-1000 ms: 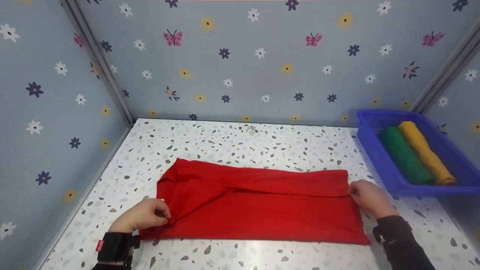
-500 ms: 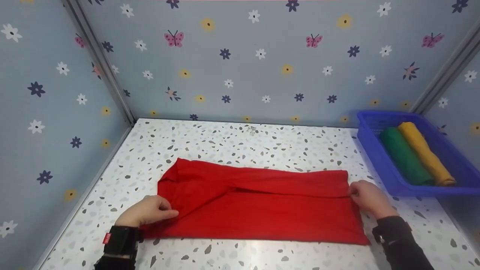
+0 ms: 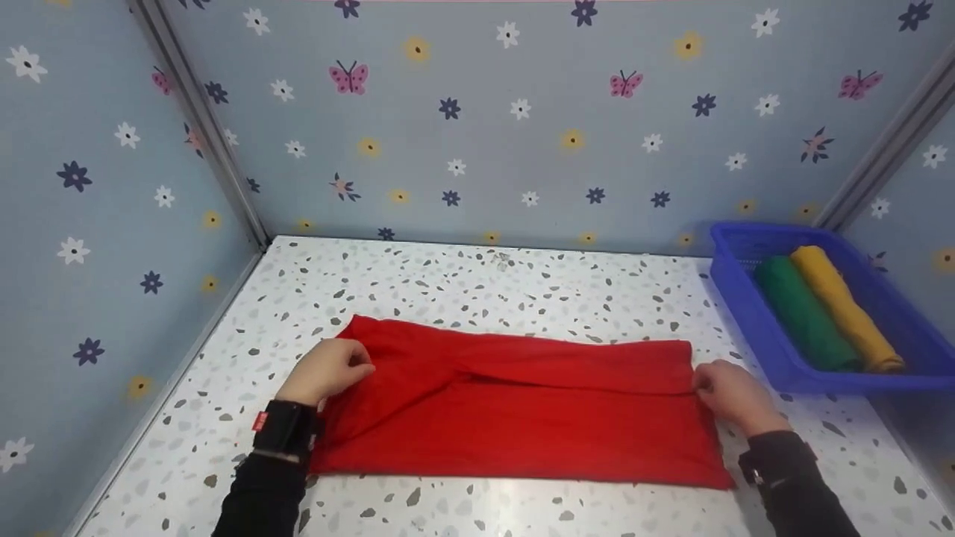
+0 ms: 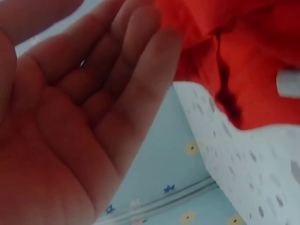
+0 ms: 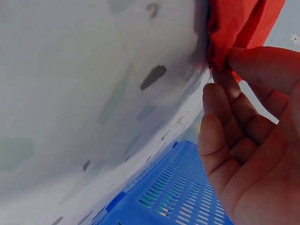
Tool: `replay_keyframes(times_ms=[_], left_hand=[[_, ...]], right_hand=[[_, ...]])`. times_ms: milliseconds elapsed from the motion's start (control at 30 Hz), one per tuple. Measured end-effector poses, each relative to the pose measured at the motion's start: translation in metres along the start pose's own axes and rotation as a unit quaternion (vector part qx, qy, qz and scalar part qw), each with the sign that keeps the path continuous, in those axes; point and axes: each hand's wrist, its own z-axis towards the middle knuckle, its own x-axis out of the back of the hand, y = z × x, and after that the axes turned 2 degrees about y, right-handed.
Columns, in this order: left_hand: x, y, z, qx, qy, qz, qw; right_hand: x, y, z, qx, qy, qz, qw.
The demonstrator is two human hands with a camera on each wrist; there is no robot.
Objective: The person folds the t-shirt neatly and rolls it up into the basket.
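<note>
Your left hand (image 3: pixel 322 371) moved up the red cloth (image 3: pixel 537 432) to ten o'clock, loose and empty; your right hand (image 3: pixel 737 397) pinched its three o'clock edge. One fold seemed done, smoothing wasn't.

Red Tag Carries Unreadable Lettering

A small red tag (image 3: pixel 260 421) sticks out from the outer side of the black wristband (image 3: pixel 282 429) behind the left hand (image 3: pixel 328 368). Pale marks on it look like lettering, but they are too small and blurred to read. No word, brand or number is legible in any view.
</note>
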Motion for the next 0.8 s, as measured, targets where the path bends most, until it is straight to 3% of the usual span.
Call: replay_keyframes(times_ms=[167,367,800], left_hand=[[-0.017,0.000,0.016,0.020,0.020,0.047,0.9985],[-0.029,-0.001,0.022,0.043,0.017,0.066,0.9967],[-0.029,-0.002,0.021,0.044,-0.019,-0.014,0.9988]], right_hand=[[0.000,0.000,-0.001,0.002,0.000,0.003,1.000],[-0.001,-0.002,-0.001,0.002,-0.001,-0.003,1.000],[0.000,0.000,0.000,-0.002,-0.001,-0.003,1.000]])
